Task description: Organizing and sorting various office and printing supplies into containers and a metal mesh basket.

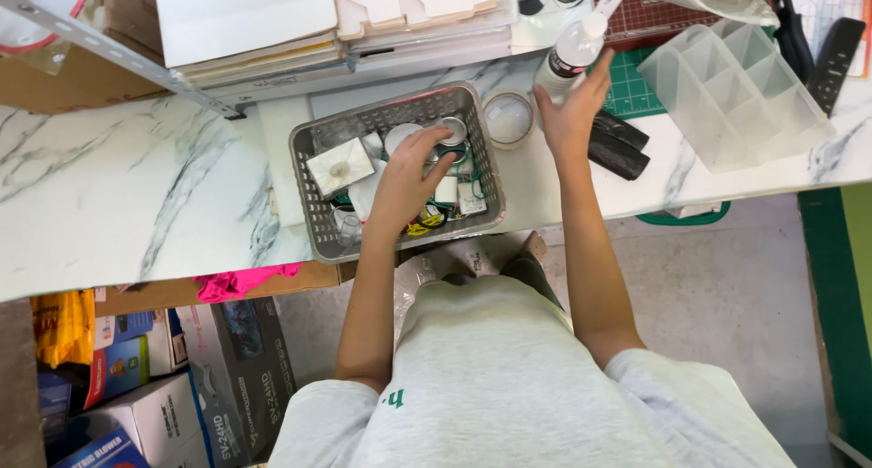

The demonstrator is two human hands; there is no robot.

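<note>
My left hand [406,182] is down inside the grey basket [309,182] at the near edge of the marble table [136,195], fingers curled among the small round tins and packets there; whether it grips one I cannot tell. Farther out, my right hand [570,114] is wrapped around the base of a white squeeze bottle [570,54], keeping it upright beside a roll of tape [508,119]. Beyond, a clear divided organiser [736,91] lies tilted.

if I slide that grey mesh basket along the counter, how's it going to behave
The grey mesh basket looks like rigid plastic, so it would probably slide as one piece on the smooth marble counter. Its front edge sits near the counter's edge, so pulling it forward might tip it. The small loose items under the left hand would likely shift.
</note>
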